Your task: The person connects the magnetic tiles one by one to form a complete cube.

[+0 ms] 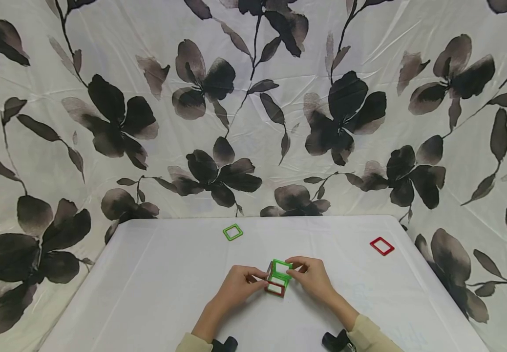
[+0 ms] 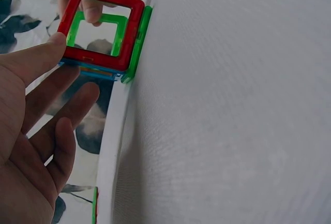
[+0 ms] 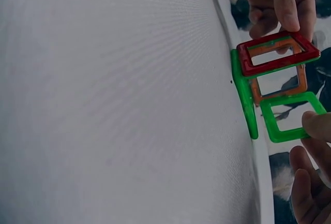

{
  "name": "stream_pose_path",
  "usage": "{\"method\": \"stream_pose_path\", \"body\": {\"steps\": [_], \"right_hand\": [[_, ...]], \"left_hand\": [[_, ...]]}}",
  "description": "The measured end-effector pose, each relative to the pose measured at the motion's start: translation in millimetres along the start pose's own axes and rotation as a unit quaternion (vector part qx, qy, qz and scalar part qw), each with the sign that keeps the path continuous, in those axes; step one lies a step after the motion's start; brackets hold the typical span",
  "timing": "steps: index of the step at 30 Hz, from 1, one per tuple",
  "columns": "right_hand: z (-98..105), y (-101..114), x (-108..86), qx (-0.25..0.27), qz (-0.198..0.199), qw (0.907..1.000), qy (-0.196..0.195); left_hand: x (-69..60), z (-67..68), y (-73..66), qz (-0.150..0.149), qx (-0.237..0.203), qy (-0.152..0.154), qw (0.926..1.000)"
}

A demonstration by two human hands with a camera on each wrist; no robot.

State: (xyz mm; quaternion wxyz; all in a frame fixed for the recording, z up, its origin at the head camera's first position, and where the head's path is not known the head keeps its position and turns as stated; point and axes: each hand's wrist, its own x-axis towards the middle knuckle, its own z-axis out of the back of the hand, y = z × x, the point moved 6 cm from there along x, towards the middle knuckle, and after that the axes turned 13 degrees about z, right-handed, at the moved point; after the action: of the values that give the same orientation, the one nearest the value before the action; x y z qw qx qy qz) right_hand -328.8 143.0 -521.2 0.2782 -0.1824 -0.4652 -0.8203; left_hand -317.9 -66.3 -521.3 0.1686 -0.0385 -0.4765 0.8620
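Square frame tiles stand joined on the table: a red tile (image 1: 275, 288) at the near side, a green one lying flat on the table (image 3: 244, 94), and an orange one (image 3: 305, 79) on the left side, which shows blue along its lower edge in the left wrist view. My left hand (image 1: 241, 285) pinches the red tile and the left side between thumb and fingers. My right hand (image 1: 314, 279) pinches another green tile (image 3: 294, 137) by its edge, at the far side of the group. Whether that tile touches the others I cannot tell.
A loose green tile (image 1: 233, 232) lies near the table's back edge, left of the hands. One red tile (image 1: 382, 246) lies at the back right. Behind the white table (image 1: 148, 274) hangs a cloth (image 1: 280, 132) with dark flowers.
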Motion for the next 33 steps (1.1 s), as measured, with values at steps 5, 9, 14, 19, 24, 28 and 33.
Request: {"method": "stream_pose_path", "body": {"steps": [5, 9, 14, 19, 24, 28, 33], "right_hand": [[-1.0, -0.4, 0.2, -0.004, 0.003, 1.0000, -0.001], [-1.5, -1.0, -0.1, -0.005, 0.001, 1.0000, 0.000], [-2.6, -2.9, -0.5, -0.005, -0.006, 0.9999, 0.007], [-3.5, -4.3, 0.0, -0.006, -0.013, 0.9998, 0.012], [-3.7, -5.0, -0.4, -0.005, -0.019, 0.9997, 0.015], [-3.5, -4.3, -1.5, -0.003, -0.011, 0.9998, 0.014], [-3.4, -3.8, -1.7, -0.007, -0.014, 0.9997, 0.019]], "left_hand": [[-0.5, 0.5, -0.5, -0.005, -0.001, -0.001, 1.0000], [-0.8, 0.4, -0.7, -0.001, -0.005, 0.001, 1.0000], [-0.7, 0.5, -1.4, 0.001, -0.007, 0.003, 1.0000], [0.0, 1.0, -1.7, -0.009, -0.005, -0.001, 1.0000], [0.9, 0.6, 0.0, -0.011, -0.005, 0.000, 0.9999], [1.1, 0.3, -0.4, -0.024, 0.008, -0.008, 0.9996], [0.9, -0.8, -0.5, -0.037, 0.022, -0.012, 0.9990]]}}
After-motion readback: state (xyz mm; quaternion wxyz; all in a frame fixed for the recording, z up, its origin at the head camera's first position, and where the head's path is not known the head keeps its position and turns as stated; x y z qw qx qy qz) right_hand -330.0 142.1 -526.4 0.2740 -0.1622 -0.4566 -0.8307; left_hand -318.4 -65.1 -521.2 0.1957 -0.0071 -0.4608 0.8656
